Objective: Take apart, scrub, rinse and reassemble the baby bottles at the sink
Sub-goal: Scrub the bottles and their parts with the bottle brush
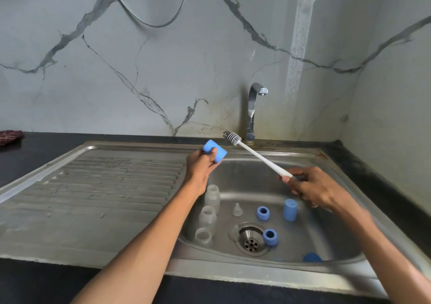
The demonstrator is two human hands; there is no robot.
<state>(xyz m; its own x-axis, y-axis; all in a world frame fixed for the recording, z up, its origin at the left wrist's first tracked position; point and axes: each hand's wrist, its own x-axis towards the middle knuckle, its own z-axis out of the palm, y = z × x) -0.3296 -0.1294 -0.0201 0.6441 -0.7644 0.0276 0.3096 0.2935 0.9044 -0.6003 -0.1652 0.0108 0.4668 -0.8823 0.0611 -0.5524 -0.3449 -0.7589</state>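
- over the back left corner of the sink [345, 260], your left hand [202, 166] pinches a blue cap [213, 150], open end facing right.
- your right hand [310, 188] grips the brush [256, 155]; its bristles sit just beside the cap, handle slanting down to the right.
- i think the bristles go into the cap next; nothing blocks them.
- down in the sink wait three clear bottles [212, 196], a teat [237, 209], blue rings [263, 213] and another cap [290, 210].
- the tap [254, 110] stands behind.

Grey veined marble wall [186, 58]; black countertop [35, 159]; steel drainboard [105, 187]
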